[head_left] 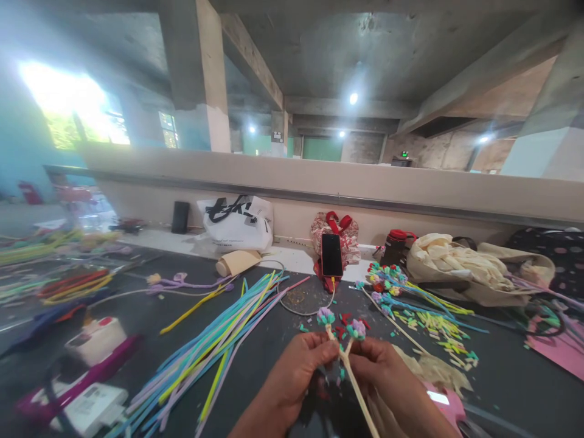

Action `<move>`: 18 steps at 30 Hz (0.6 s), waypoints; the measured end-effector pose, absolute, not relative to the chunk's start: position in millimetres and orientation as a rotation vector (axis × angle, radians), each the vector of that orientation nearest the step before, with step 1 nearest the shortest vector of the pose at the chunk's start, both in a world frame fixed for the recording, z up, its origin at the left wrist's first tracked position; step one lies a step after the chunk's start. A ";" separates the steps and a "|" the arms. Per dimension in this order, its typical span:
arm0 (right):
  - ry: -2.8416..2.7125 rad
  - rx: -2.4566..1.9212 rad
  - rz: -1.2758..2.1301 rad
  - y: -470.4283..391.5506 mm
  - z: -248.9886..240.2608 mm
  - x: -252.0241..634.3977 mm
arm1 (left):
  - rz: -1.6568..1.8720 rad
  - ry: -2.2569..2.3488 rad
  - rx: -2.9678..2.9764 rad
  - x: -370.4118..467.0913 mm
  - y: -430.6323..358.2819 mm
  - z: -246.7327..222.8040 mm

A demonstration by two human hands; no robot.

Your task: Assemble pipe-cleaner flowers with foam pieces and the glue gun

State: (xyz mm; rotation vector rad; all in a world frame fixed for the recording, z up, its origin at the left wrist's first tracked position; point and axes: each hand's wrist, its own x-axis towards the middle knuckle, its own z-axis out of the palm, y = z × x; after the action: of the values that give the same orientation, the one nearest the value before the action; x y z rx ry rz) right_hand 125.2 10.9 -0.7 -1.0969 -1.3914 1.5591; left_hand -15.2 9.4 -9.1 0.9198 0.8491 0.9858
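Observation:
Low in the head view, my left hand (312,360) pinches one branch of a cream, forked stem (354,386). My right hand (375,362) is closed on the other branch. Each branch ends in a small purple and teal flower cluster, one upright above my left fingertips (325,316) and one beside my right fingertips (356,329). The long single part of the stem runs down between my wrists. Small red and teal pieces (345,321) lie on the dark table just behind the clusters.
Blue, yellow and lilac stems (219,347) lie to the left. A phone (331,255) leans at the back on a cable. Finished clusters (387,280) and cut yellow pieces (438,331) lie right, before a cloth bag (460,267). A pink device (444,404) is beside my right forearm.

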 end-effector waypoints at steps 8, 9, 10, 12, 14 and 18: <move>-1.497 -1.177 1.270 13.1 0.6 128.5 | 0.999 0.944 0.991 -17.1 7.8 -5.2; -1.480 -1.185 1.259 13.4 -0.1 128.2 | 1.008 0.950 0.989 -16.9 7.5 -4.4; -1.462 -1.198 1.255 13.7 -0.5 128.0 | 1.021 0.955 0.985 -16.4 7.4 -3.9; -1.441 -1.220 1.261 14.0 -0.6 127.8 | 1.040 0.969 0.974 -15.3 7.4 -3.8; -1.457 -1.217 1.283 13.8 0.6 128.0 | 1.060 0.984 0.966 -14.0 7.8 -4.4; -1.518 -1.169 1.365 12.0 5.3 128.9 | 1.076 1.018 0.973 -13.0 9.4 -4.7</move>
State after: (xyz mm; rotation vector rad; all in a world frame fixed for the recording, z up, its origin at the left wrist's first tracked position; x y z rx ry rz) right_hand 128.9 12.0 5.3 -1.1686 -1.5185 1.3653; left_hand -13.0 9.4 -4.7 0.9726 1.0177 1.0763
